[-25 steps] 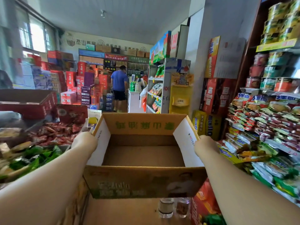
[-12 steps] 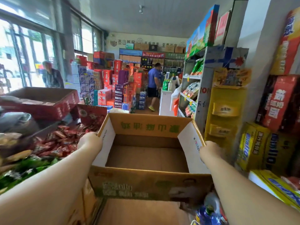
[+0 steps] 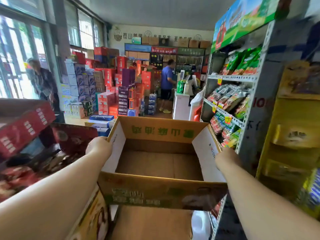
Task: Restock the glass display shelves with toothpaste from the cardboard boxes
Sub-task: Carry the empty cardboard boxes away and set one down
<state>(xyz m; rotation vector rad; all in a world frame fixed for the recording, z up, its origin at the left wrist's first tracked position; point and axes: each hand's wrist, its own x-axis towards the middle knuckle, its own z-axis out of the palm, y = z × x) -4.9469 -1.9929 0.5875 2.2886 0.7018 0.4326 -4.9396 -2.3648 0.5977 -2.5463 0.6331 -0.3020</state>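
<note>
Trouble would come from the narrow aisle. The cardboard box [image 3: 161, 193], held in the air between left hand [image 3: 99, 146] and right hand [image 3: 226, 158], is just beside the metal rack [image 3: 258, 94], and a corner could clip the snack packets [image 3: 228, 97]. Fingers curl round the side flaps, tips hidden; a folding flap could tip it. Count: one box, empty — no toothpaste visible; two hands; two bystanders, one in blue [image 3: 167, 78], one by the window [image 3: 41, 80].

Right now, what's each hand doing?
Left hand: holds the box by its left flap.
Right hand: holds the box by its right flap.
</note>
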